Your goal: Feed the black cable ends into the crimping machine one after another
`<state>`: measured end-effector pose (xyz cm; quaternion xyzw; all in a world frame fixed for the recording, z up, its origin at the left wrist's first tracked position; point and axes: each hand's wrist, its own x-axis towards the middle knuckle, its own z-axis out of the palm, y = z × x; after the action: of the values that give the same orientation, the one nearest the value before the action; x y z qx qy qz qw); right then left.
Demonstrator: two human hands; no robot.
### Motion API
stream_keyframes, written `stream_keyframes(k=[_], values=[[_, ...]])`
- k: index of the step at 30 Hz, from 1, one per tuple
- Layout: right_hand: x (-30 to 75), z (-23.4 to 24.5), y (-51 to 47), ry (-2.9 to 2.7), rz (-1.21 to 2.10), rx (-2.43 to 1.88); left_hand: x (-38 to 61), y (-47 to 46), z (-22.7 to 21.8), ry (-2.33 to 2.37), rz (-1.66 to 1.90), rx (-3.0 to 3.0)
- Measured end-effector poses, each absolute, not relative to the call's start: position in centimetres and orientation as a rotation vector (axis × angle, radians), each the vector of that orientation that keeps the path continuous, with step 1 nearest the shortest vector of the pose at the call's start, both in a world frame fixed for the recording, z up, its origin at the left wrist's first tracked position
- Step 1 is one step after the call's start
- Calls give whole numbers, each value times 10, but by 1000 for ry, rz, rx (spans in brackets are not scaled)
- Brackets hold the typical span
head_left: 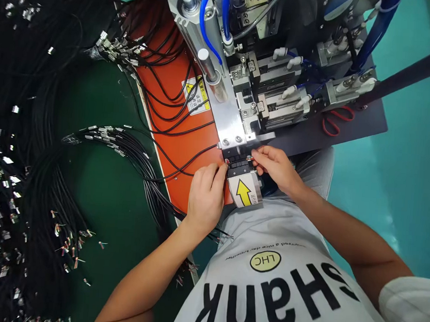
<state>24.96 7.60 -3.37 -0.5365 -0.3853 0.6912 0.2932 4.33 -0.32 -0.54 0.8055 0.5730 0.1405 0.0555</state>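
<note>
My left hand [205,194] is closed in a pinch on a thin black cable [186,161], pressing its end against the left side of a small black fixture [238,169] on the machine. My right hand [276,165] pinches something small at the fixture's right side; I cannot make out what it is. Just below the fixture sits a white block with a yellow arrow label [244,192]. Both hands rest close together at the machine's front edge, over the orange plate [172,80].
A metal machine [263,86] with blue air hoses and pneumatic cylinders fills the upper middle. Bundles of black cables with metal ends [107,137] lie on the green table at left. Red-handled scissors [336,121] lie on the dark base at right. The floor at right is teal.
</note>
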Motion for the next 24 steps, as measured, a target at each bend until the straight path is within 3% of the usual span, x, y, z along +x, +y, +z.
stream_keyframes(k=[10, 24], values=[[248, -30, 85, -771, 2068, -1348, 12, -7, -7, 1556, 327, 2439], [294, -31, 36, -801, 1773, -1439, 25, -13, -6, 1719, 360, 2400]])
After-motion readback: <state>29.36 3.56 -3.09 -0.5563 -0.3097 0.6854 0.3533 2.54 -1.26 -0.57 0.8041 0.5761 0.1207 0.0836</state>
